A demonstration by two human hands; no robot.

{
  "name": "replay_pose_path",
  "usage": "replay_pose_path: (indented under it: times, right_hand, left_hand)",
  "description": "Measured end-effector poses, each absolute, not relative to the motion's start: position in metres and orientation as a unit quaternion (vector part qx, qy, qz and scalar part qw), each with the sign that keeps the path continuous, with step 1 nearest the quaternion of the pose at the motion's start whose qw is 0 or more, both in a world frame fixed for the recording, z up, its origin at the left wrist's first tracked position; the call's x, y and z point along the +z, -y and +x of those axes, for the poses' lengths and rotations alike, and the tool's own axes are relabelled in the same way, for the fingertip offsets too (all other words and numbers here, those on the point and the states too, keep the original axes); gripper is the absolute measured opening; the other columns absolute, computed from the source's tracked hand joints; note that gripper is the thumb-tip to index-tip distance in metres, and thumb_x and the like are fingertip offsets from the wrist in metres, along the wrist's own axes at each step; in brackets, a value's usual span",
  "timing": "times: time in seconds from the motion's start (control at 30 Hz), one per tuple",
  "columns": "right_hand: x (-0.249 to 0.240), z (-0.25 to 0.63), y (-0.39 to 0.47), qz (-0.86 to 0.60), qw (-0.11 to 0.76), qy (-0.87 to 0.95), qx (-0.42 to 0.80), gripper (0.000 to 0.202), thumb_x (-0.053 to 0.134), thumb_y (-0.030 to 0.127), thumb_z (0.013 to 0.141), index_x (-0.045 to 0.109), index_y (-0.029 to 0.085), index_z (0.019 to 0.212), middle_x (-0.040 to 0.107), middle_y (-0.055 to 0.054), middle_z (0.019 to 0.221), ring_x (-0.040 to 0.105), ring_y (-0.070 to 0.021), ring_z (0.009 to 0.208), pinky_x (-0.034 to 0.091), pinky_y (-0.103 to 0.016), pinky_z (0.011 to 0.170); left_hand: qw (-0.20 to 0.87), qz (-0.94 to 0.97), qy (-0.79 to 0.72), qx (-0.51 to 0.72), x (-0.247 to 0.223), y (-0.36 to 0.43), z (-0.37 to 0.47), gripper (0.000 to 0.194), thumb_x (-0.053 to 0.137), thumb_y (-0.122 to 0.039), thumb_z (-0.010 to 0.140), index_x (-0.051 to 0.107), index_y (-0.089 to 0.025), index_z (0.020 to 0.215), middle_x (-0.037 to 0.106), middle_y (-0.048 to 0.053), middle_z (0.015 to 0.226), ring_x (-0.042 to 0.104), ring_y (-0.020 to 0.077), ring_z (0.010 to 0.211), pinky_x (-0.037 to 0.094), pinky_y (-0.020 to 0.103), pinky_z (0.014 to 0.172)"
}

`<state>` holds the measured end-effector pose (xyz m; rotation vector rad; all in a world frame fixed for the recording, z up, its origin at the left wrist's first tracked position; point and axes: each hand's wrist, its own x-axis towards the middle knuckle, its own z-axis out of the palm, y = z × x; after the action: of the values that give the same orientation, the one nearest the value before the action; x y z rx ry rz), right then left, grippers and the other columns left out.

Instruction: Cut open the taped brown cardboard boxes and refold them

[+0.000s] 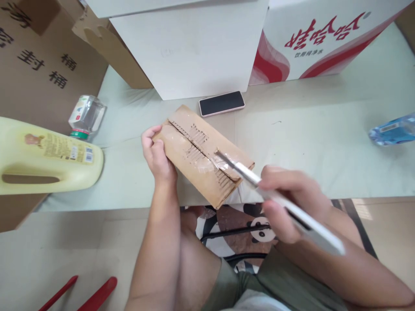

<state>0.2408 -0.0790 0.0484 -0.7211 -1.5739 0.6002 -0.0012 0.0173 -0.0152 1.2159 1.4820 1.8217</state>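
My left hand point(158, 153) grips the left end of a small cardboard box point(197, 172), thumb on top. A slit runs along the box's upper face, with torn, ridged patches of cardboard and clear tape point(227, 160) around it. In my right hand point(292, 198) is a white utility knife point(308, 222), its fingers wrapped around the handle. The knife's blade lies over the taped part of the box near its right end; whether the tip touches the cardboard I cannot tell. The right hand is slightly blurred.
Behind the box lies a smartphone point(222, 103), in front of a large white carton point(194, 52). A red-and-white carton point(311, 43) stands at the back right. To the left are a yellow jug point(71, 160) and a clear bottle point(89, 114); a blue bottle point(394, 130) lies right.
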Motion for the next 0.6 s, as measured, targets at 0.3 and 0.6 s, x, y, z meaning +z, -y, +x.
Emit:
replay_pose_path:
  times: [0.3,0.6]
  right_hand:
    - [0.043,0.239,0.069,-0.306,0.518,0.788,0.129,0.023,0.056,0.006,0.075,0.059,0.026,0.086,0.052,0.005,0.053,0.043,-0.0117,0.043,0.034,-0.028,0.044]
    - [0.04,0.242,0.07,-0.331,0.522,0.747,0.244,0.018,0.057,0.009,0.081,0.061,0.025,0.088,0.058,0.005,0.057,0.048,-0.01,0.042,0.04,-0.025,0.042]
  left_hand:
    - [0.237,0.476,-0.535,0.657,-0.023,-0.019,-0.006,0.042,0.055,-0.058,0.087,0.058,-0.022,0.109,0.062,0.006,0.108,0.063,0.0229,0.101,0.054,0.037,0.088]
    - [0.24,0.473,-0.533,0.66,-0.023,-0.019,-0.007,0.039,0.055,-0.054,0.087,0.059,-0.023,0.11,0.063,0.006,0.107,0.063,0.0216,0.097,0.054,0.036,0.086]
